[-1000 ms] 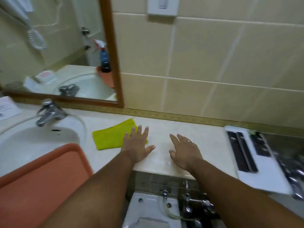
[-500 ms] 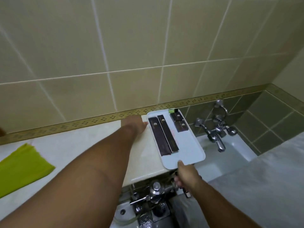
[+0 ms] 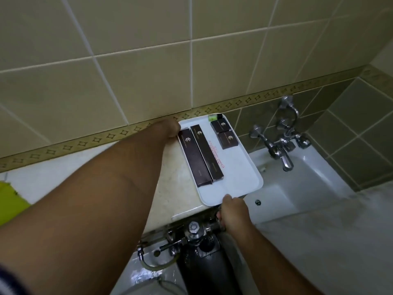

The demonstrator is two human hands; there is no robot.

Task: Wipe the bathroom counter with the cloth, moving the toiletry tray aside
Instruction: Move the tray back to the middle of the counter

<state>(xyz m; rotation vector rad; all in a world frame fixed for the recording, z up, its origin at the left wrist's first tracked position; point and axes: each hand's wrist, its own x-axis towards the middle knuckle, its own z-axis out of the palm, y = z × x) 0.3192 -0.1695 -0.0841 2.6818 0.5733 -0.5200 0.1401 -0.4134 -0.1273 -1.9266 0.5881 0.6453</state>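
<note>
Head cam, looking down: the white toiletry tray (image 3: 238, 177) sits at the right end of the tabletop (image 3: 174, 186), with its right side sticking out past the edge over the white tub (image 3: 297, 188). Both hands are on it. The left hand (image 3: 168, 128) is closed on the far left corner up by the wall border, and the right hand (image 3: 232, 211) pinches the near rim, thumb on top and fingers curled under.

On the tray there are two long dark boxes (image 3: 200, 154) lying side by side, two small dark boxes (image 3: 224, 132) near the back, and a little green bottle (image 3: 213, 117) at the far edge. The yellow-green cloth (image 3: 10, 201) is lying way off at the left edge of view, well apart from the tray. Chrome tub taps (image 3: 280, 145) are on the green tiles to the right.
</note>
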